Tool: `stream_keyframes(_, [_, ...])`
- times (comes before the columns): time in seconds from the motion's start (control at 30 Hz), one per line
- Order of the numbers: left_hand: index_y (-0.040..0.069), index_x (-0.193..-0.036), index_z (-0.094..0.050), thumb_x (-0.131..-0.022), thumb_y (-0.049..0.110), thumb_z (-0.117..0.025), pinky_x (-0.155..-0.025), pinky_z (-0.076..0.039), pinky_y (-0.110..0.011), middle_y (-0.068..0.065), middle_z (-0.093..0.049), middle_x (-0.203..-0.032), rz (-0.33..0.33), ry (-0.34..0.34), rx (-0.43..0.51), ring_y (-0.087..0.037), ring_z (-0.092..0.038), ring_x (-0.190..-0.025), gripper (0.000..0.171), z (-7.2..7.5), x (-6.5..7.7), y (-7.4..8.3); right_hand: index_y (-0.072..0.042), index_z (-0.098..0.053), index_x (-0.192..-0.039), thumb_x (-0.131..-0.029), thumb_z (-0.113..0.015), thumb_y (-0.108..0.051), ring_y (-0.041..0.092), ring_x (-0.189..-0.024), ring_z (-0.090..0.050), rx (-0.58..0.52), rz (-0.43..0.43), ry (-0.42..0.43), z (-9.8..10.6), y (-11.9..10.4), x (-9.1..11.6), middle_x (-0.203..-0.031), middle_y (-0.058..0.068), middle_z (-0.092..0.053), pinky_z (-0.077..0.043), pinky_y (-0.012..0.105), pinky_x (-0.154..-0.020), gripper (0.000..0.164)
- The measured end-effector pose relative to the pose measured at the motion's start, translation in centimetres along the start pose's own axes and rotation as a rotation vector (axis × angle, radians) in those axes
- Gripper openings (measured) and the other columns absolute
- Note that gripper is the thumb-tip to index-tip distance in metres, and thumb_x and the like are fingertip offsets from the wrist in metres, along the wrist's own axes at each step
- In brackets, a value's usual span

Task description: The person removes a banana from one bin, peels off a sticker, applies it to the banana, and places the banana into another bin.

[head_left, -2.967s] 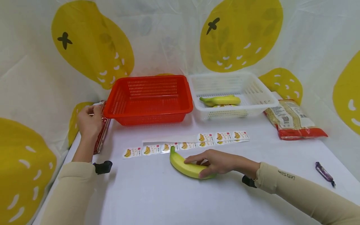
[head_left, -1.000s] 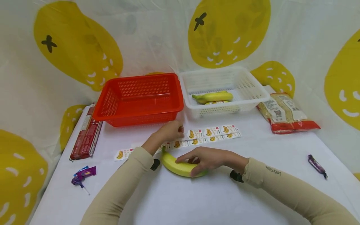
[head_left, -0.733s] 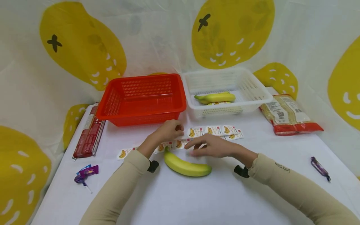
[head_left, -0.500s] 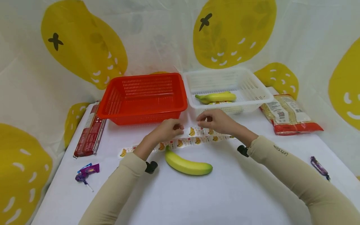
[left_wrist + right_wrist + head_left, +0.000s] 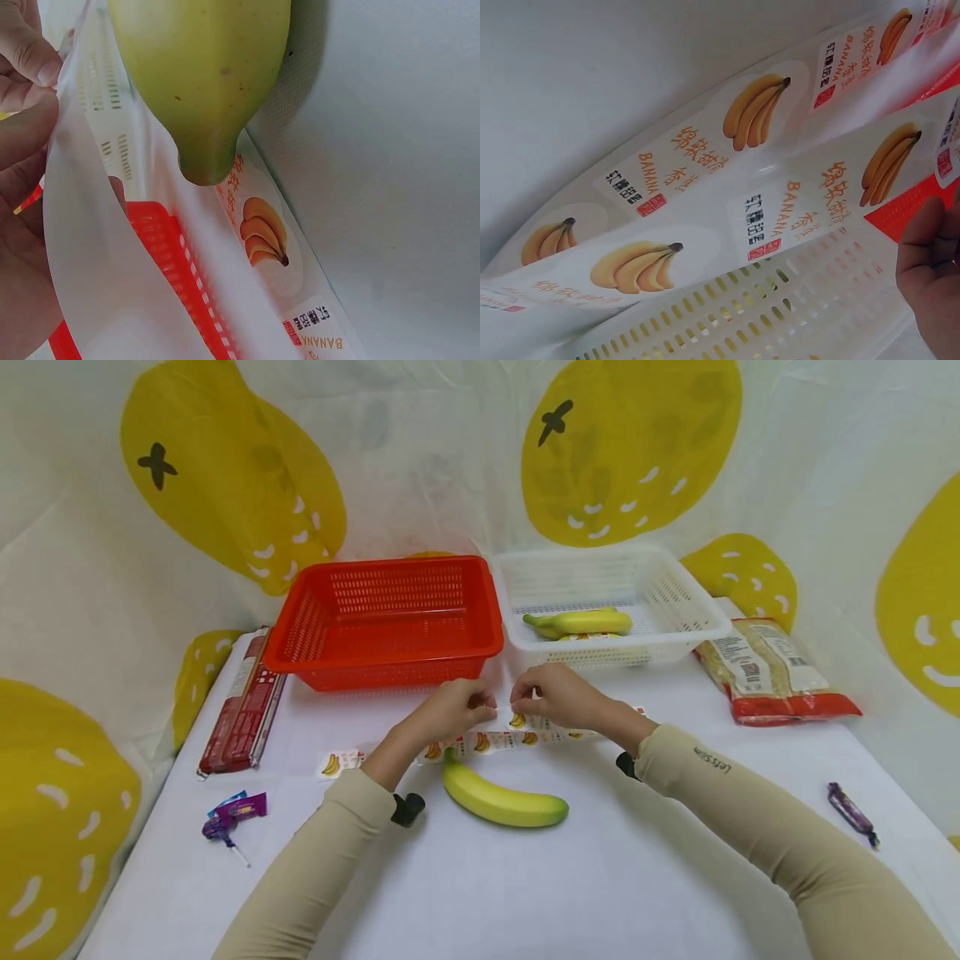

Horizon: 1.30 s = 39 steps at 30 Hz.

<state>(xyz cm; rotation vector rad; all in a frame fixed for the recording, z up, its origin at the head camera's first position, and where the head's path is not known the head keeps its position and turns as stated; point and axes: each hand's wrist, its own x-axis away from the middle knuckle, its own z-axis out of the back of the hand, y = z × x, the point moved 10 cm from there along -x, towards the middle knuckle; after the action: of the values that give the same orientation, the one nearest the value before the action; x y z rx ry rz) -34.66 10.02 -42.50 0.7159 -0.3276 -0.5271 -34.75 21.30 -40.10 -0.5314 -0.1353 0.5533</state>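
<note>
My left hand (image 5: 447, 708) pinches the white backing of a strip of banana stickers (image 5: 769, 176); the left wrist view shows the thumb in front and a fingertip behind the backing paper (image 5: 94, 247). Close to its right, my right hand (image 5: 561, 695) pinches the strip's edge at a sticker, thumb and forefinger meeting there. The strip is folded back on itself, with its lower run (image 5: 483, 742) lying along the table and stickers facing up. In front of it lies a loose yellow banana (image 5: 502, 802), touched by neither hand; its stem overlaps the strip.
Behind the hands stand a red basket (image 5: 390, 675) and a white basket (image 5: 675, 639) holding bananas (image 5: 585, 622). A red packet (image 5: 242, 714) and wrapped sweets (image 5: 236, 810) lie left. At right are a clear bag with a red end (image 5: 765, 668) and a purple-wrapped sweet (image 5: 852, 814).
My left hand has come from the red packet at left to the sticker strip. My right hand has left the banana, moved up and closed on the strip's edge beside the left.
</note>
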Motion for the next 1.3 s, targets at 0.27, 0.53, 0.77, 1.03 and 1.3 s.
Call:
stream_keyframes(0.27, [0.008,-0.096,-0.068,-0.098,0.018,-0.070,-0.067,-0.044,-0.024,-0.004,-0.060,-0.084,0.002,0.022,-0.012,-0.017,-0.054,-0.077,0.010,0.0,-0.3,-0.1,-0.012,-0.077,-0.090,-0.094,-0.073,-0.013,0.016,-0.079,-0.057,-0.033,0.000,0.005,0.0,0.1,0.1,-0.082,-0.002,-0.072,-0.048,0.031,-0.074,0.005])
stream_keyframes(0.53, [0.007,-0.090,-0.069,-0.097,0.016,-0.071,-0.065,-0.043,-0.024,-0.005,-0.059,-0.080,0.047,0.064,-0.028,-0.017,-0.054,-0.075,0.011,0.1,-0.3,-0.8,-0.011,-0.074,-0.095,-0.097,-0.070,-0.015,0.016,-0.076,-0.054,-0.106,-0.008,0.058,0.4,0.6,0.7,-0.084,0.001,-0.069,-0.046,0.029,-0.071,0.006])
stream_keyframes(0.77, [0.009,-0.091,-0.070,-0.096,0.017,-0.071,-0.068,-0.047,-0.024,-0.006,-0.061,-0.082,0.100,0.082,-0.009,-0.019,-0.056,-0.078,0.010,0.1,-0.2,-1.5,-0.010,-0.073,-0.097,-0.097,-0.070,-0.015,0.016,-0.069,-0.056,-0.165,-0.052,0.103,1.1,1.1,1.3,-0.086,0.004,-0.069,-0.048,0.026,-0.064,0.006])
stream_keyframes(1.03, [0.008,-0.105,-0.074,-0.096,0.021,-0.071,-0.086,-0.050,-0.034,-0.009,-0.067,-0.103,0.062,0.152,-0.153,-0.024,-0.056,-0.097,0.016,0.5,-0.2,-1.4,-0.010,-0.074,-0.097,-0.096,-0.071,-0.016,0.016,-0.075,-0.056,-0.180,-0.077,0.104,0.8,1.6,1.5,-0.088,0.003,-0.071,-0.048,0.027,-0.067,0.007])
stream_keyframes(1.3, [0.007,-0.113,-0.074,-0.098,0.023,-0.068,-0.090,-0.050,-0.037,-0.009,-0.071,-0.113,-0.083,0.267,-0.038,-0.027,-0.058,-0.104,0.023,1.8,0.9,0.6,-0.013,-0.075,-0.098,-0.097,-0.070,-0.018,0.020,-0.085,-0.057,-0.227,-0.110,0.130,1.1,1.7,2.4,-0.092,0.002,-0.071,-0.050,0.027,-0.074,0.007])
